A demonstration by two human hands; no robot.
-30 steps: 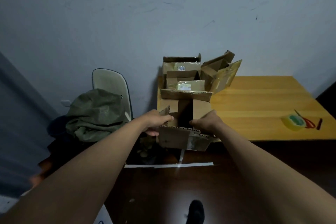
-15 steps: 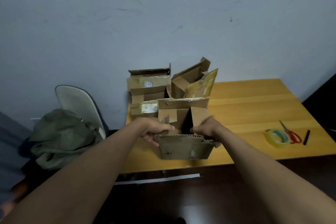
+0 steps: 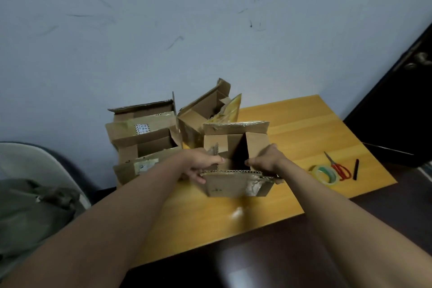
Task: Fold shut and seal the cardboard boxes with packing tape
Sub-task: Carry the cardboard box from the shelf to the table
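Wall (image 3: 210, 18): pale blue-grey, scuffed with dark marks.
Tabletop (image 3: 292, 128): yellow wood.
Chair (image 3: 35, 161): pale, left, under green cloth (image 3: 35, 208).
Door (image 3: 402, 105): dark, right.

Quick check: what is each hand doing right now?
Left hand: grips the left side of the open cardboard box.
Right hand: grips the box's right side.

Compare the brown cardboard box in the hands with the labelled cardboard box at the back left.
The brown cardboard box is gripped at both sides by the left hand and right hand; the labelled cardboard box stands untouched. The held box sits nearer the table's front; the labelled one stands by the wall. Both are open, flaps unsealed.
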